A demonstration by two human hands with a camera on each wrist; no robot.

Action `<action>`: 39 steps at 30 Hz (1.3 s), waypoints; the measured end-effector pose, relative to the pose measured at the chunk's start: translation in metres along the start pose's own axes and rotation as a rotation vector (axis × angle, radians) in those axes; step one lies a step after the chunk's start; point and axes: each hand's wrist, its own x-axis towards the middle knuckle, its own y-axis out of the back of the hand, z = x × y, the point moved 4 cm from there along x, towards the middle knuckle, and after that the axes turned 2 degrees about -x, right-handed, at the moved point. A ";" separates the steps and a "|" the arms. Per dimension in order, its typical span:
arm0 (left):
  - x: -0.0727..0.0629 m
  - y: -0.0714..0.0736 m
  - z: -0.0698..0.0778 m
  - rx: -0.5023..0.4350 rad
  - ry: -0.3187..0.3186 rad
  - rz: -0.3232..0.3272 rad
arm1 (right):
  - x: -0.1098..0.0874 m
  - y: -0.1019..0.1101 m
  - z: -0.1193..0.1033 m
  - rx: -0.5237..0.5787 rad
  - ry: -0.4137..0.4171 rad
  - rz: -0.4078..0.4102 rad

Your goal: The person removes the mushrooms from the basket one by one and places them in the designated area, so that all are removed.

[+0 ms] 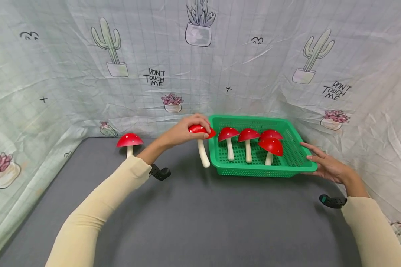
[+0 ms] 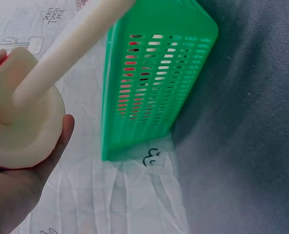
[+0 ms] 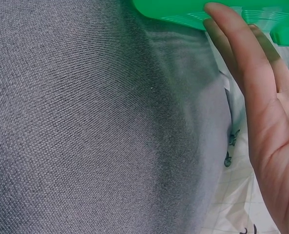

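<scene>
My left hand grips a red-capped toy mushroom by its cap, just outside the basket's left end. In the left wrist view the pale underside of the cap faces the camera, and the stem slants up toward the basket. Several similar mushrooms lie inside the green plastic basket, caps toward the back. On the basket's right end rests my right hand, its fingers extended along the wall. In the right wrist view those fingers look fairly straight.
Another red-capped mushroom is on the grey table at the left, its stem partly hidden by my left sleeve. A pale cloth printed with cacti hangs behind the table and along both sides.
</scene>
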 end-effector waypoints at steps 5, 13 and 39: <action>-0.006 0.001 -0.006 0.037 0.026 -0.018 | 0.000 -0.002 0.004 0.011 0.005 0.001; -0.016 0.009 -0.016 0.096 0.099 0.008 | 0.005 0.004 -0.006 -0.001 0.010 0.012; -0.053 0.035 -0.070 0.132 0.171 0.003 | 0.000 0.007 0.002 0.021 -0.010 -0.017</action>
